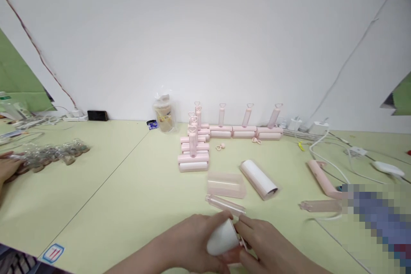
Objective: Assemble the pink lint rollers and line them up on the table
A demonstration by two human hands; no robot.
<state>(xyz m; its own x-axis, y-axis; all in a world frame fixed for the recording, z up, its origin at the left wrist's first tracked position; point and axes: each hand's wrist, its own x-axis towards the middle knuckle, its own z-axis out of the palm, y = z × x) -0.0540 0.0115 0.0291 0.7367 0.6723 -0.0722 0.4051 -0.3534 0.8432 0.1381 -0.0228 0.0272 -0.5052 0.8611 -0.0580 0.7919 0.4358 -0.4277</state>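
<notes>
At the table's front edge, my left hand wraps round the white roll of a lint roller. My right hand is closed on the roller's right end, where a bit of pink plastic shows; its fingertips partly hide that end. Just beyond my hands lies a clear pink tube handle, with a clear pink cover behind it. A white roll in a clear sleeve rests slantwise to the right. Farther back, several assembled pink lint rollers stand in an L shape, heart loops upward.
Small pink heart-loop pieces lie near the rollers. On the right are a pink handle part, white cables and a blurred patch. Another person's hand touches clear-wrapped items at left. A bagged cup stands by the wall.
</notes>
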